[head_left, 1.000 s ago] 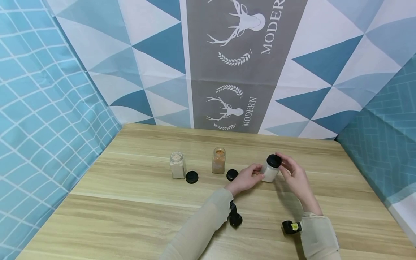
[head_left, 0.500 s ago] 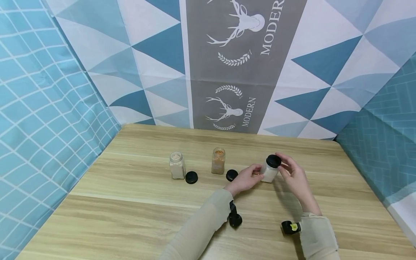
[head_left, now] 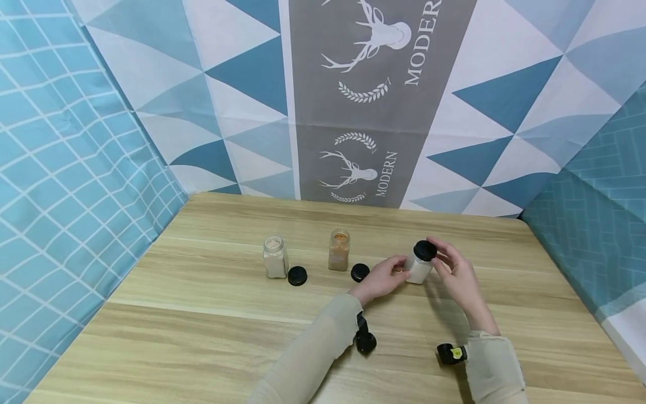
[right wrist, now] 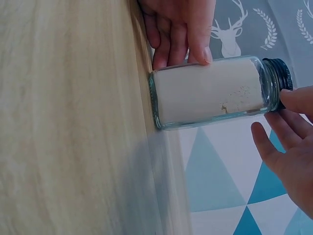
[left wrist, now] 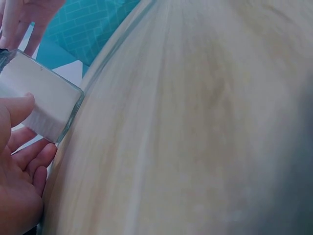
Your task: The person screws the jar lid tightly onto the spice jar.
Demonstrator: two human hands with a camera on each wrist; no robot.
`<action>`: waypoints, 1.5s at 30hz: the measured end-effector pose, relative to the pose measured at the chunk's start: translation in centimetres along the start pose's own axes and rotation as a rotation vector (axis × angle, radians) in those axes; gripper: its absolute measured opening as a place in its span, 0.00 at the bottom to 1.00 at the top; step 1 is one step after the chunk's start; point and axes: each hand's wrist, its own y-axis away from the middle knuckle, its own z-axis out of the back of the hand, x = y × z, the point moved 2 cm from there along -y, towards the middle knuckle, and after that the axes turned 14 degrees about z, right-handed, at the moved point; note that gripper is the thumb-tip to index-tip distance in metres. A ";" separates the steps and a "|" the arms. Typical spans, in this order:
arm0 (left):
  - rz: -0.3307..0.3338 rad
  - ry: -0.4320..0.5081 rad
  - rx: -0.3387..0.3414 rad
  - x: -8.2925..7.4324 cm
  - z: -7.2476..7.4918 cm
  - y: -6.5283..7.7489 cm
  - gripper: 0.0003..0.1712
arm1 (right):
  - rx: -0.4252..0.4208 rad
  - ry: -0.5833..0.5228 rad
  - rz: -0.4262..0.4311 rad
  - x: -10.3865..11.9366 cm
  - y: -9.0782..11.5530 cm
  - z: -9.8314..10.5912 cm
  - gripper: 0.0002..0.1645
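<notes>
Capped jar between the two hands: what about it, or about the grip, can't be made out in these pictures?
- Right wrist view: part of the black cap, hidden by the right hand, itself cut off by the right edge.
- Left wrist view: most of the cap, cut off by the left edge.
- Head view: some of the jar, behind the left hand.

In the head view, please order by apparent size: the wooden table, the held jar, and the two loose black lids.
Wooden table
Held jar
Left loose lid and right loose lid: they look alike, so not ranked
</notes>
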 end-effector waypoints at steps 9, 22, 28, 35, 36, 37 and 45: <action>0.011 -0.014 -0.002 0.0 -0.1 0.0 0.27 | -0.010 0.006 -0.047 0.1 0.1 0.1 0.24; 0.008 -0.007 0.003 0.3 -0.2 -0.2 0.27 | -0.024 0.037 0.026 0.2 0.1 -0.3 0.27; 0.003 -0.018 0.003 0.4 -0.1 -0.3 0.26 | -0.009 0.019 0.034 0.0 0.0 -0.4 0.27; -0.001 -0.016 0.004 0.4 -0.2 -0.4 0.27 | -0.006 -0.042 0.011 -0.2 0.1 -0.3 0.27; -0.001 -0.015 0.003 0.4 -0.2 -0.4 0.27 | -0.009 -0.051 0.007 -0.2 0.1 -0.3 0.27; -0.001 -0.015 0.004 0.4 -0.2 -0.4 0.27 | -0.013 -0.060 0.006 -0.3 0.1 -0.3 0.26; -0.011 -0.026 0.003 0.4 -0.1 -0.3 0.27 | -0.068 -0.097 0.029 0.1 -0.1 -0.6 0.27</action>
